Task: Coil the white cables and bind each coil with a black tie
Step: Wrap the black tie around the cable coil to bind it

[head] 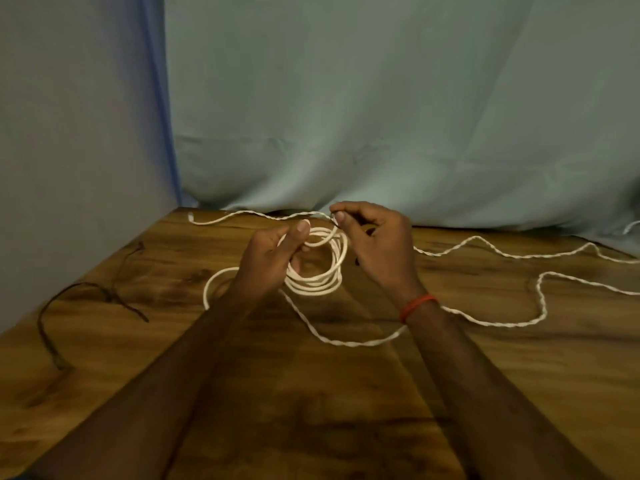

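A coil of white cable hangs between my hands just above the wooden table. My left hand grips the coil's left side, thumb over the top strands. My right hand pinches a thin black tie at the coil's top right; most of the tie is hidden by the fingers. A loose twisted white cable trails from the coil under my right wrist and off to the right. Another white strand runs along the table's far edge to the left.
More black ties lie on the table at the left, one near its left edge. A pale blue cloth backdrop hangs behind the table. A red band circles my right wrist.
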A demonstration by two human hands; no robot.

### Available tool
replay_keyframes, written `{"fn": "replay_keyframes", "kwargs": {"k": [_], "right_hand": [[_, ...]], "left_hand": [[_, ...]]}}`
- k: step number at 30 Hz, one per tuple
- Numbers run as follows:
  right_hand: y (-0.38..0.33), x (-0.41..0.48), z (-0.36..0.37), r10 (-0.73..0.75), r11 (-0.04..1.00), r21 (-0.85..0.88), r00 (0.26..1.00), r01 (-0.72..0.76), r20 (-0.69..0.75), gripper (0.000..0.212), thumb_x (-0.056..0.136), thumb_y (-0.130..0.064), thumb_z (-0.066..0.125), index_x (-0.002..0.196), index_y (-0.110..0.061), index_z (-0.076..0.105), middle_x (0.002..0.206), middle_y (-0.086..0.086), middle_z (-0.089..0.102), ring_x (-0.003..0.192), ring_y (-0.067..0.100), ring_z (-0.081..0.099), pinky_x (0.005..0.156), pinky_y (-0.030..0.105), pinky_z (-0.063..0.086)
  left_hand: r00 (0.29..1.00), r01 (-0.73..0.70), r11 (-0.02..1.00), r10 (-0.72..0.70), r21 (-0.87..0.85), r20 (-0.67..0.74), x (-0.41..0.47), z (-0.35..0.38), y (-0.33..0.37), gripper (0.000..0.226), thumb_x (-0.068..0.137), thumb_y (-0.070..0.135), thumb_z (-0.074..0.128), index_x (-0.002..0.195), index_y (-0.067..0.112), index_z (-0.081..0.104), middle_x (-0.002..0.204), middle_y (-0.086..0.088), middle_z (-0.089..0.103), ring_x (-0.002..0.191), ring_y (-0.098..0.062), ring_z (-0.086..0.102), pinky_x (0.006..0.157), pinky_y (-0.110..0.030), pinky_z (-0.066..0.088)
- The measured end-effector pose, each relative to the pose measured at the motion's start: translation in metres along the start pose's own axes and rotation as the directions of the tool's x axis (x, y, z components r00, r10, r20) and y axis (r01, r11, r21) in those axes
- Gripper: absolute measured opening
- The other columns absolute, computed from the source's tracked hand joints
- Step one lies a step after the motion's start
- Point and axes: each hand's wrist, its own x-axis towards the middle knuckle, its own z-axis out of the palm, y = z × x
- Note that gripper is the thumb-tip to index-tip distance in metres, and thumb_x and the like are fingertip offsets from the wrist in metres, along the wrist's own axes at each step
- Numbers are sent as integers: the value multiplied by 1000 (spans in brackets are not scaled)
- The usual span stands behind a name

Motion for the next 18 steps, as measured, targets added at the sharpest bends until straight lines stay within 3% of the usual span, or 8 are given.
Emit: {"fn": "replay_keyframes", "kwargs": {"k": [3, 10, 15, 18], "right_hand": [[0, 1, -2, 56, 997, 60, 998, -58, 37, 11, 91, -12, 72, 96, -15, 80, 84, -13, 75, 73, -7, 66, 66, 8, 46], [-1, 1, -1, 270, 890, 325, 944, -320, 190, 12, 90, -7, 72, 100, -6, 78, 82, -3, 76, 69, 2, 70, 64, 16, 52], [0, 6, -9, 131, 956, 221, 954, -194, 268, 14, 86, -6, 76, 99, -11, 79, 89, -1, 79, 83, 11, 75, 77, 28, 60], [0, 5, -11, 63, 973, 194, 957, -122, 282, 16, 83, -6, 79, 97, -15, 80, 90, 0, 79, 85, 13, 75, 82, 33, 61]], "left_hand": [[996, -26, 999, 22, 38, 91, -7, 2, 3, 54, 95, 48, 51, 69, 3, 63, 47, 3, 56, 46, -3, 51, 55, -19, 41], [987, -94, 994, 86, 52, 139, -7, -1, -3, 54, 91, 58, 51, 68, 9, 59, 52, 1, 58, 51, -9, 54, 55, -24, 43], [986, -150, 987, 144, 65, 86, -6, -5, -2, 34, 99, 36, 59, 73, 15, 64, 55, 2, 60, 53, -8, 54, 56, -24, 44], [990, -131, 991, 130, 31, 46, -4, -9, 0, 25, 97, 37, 58, 78, 25, 69, 58, 1, 63, 55, -9, 56, 56, -25, 44]]}}
